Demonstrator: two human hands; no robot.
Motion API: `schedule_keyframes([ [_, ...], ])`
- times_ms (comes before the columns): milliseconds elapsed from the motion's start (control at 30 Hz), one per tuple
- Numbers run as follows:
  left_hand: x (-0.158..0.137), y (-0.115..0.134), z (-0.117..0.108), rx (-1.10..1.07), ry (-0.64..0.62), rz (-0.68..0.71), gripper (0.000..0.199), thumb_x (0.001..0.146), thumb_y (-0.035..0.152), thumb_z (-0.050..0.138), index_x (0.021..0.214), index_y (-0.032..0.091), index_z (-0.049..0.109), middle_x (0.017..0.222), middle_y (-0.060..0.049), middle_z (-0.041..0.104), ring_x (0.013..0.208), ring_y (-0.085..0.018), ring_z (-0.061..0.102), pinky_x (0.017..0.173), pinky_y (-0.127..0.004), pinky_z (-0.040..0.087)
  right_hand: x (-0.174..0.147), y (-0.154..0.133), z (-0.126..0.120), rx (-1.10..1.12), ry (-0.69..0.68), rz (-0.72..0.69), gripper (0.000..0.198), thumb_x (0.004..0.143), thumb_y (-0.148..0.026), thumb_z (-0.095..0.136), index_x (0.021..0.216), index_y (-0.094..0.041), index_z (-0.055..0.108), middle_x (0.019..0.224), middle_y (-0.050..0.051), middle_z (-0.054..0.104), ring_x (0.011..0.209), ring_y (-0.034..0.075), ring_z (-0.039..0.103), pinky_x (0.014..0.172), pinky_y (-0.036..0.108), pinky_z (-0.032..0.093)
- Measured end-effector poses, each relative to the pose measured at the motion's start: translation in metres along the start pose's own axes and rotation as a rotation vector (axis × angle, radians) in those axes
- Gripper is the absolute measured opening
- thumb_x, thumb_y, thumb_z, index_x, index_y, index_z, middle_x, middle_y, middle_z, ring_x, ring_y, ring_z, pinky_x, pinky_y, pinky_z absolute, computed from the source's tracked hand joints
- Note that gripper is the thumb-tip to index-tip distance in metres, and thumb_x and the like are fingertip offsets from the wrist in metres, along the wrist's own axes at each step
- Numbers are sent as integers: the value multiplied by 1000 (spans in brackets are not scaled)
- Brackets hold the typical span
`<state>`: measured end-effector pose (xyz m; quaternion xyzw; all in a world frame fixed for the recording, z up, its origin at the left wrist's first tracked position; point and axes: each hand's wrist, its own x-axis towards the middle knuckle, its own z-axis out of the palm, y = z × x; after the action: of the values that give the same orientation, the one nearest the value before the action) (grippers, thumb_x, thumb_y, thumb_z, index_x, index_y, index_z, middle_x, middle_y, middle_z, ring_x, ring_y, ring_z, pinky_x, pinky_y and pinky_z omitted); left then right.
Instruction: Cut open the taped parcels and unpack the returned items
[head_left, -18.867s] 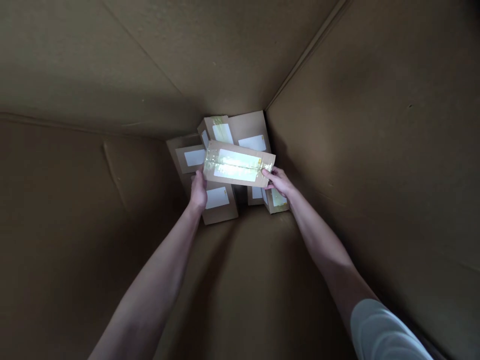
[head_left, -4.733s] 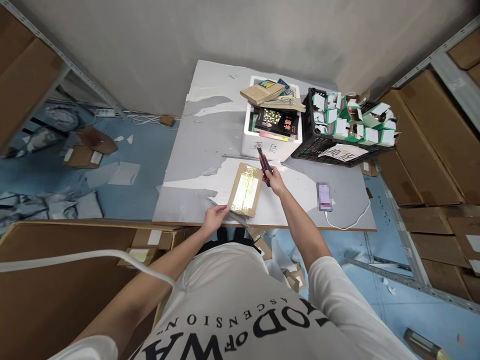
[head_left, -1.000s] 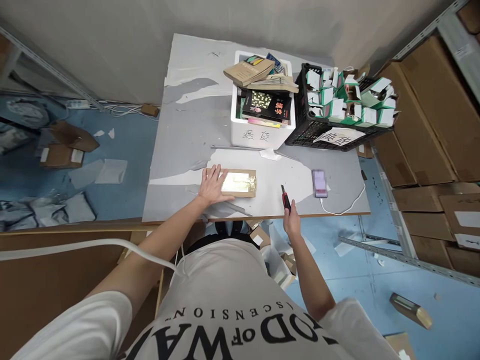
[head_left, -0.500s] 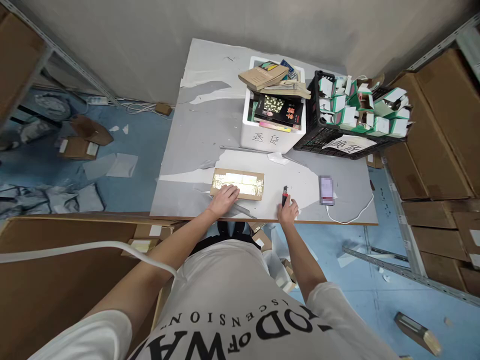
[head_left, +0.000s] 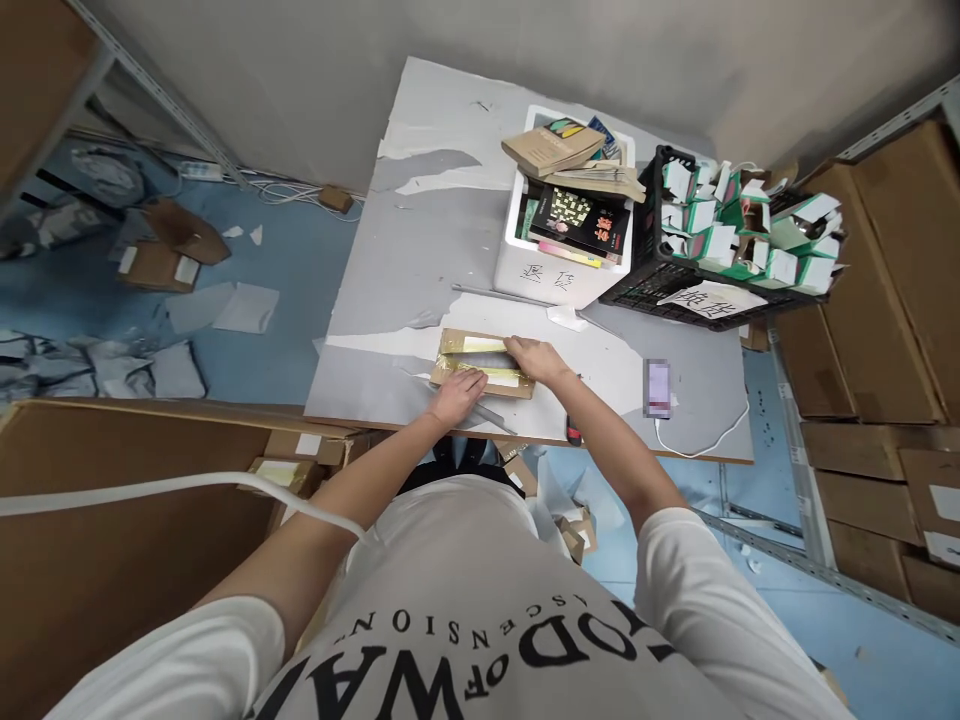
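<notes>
A small cardboard box (head_left: pixel 447 345) with shiny tape lies near the front edge of the table, its top parted along a lengthwise gap. Grey shows inside the gap; the contents I cannot make out. My left hand (head_left: pixel 459 395) holds the near flap, its fingers laid over the edge. At the box's right end, the fingers of my right hand (head_left: pixel 536 360) are closed on the far flap. A red and black utility knife (head_left: pixel 574 432) rests at the table's front edge, partly hidden beneath my right forearm.
Behind the box stands a white bin (head_left: pixel 551 279) of books, beside a black crate (head_left: pixel 660 270) packed with small green-and-white boxes. A phone (head_left: pixel 658 388) with a white cable lies to the right. Torn white paper covers parts of the table (head_left: pixel 420 250).
My right hand has let go of the utility knife and moved left onto the box. The box's taped top has opened into a gap. My left hand stays on the near side.
</notes>
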<state>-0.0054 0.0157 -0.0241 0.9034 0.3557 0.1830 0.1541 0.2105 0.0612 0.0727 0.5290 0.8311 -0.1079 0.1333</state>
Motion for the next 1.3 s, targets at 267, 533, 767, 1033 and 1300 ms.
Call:
schedule_keyframes([
  [267,3,1,4,17,21,9,31,94,23,45,119,13,59,119,-16,64,120,-25,55,103,-46,43,28,28,-28,151,-47,40,43,98,-41,24,119,-22,57,96,11,70,86,26,61,71,30,38],
  [533,-7,3,3,70,27,27,30,95,20,41,118,14,59,120,-13,64,119,-24,55,101,-44,45,43,59,-10,477,14,93,38,95,-38,32,94,-18,65,92,7,68,85,19,58,74,27,39],
  [767,-2,5,-4,10,5,-4,32,94,17,41,121,16,57,122,-14,62,122,-24,52,101,-48,43,43,41,17,384,222,418,46,94,-48,39,119,-16,59,116,16,61,106,27,54,85,37,41],
  [1033,15,3,-51,-94,-77,-75,56,76,33,69,124,10,54,128,-19,53,122,-29,49,104,-43,41,-11,-19,6,89,227,-152,36,96,-28,40,127,-17,53,126,17,55,117,27,48,96,41,35],
  [1300,31,-79,-106,-73,-335,57,103,55,57,78,139,13,39,140,-18,47,135,-32,38,107,-39,36,-25,-47,-4,146,-76,88,34,85,-38,61,110,-16,57,109,13,65,101,27,59,82,35,43],
])
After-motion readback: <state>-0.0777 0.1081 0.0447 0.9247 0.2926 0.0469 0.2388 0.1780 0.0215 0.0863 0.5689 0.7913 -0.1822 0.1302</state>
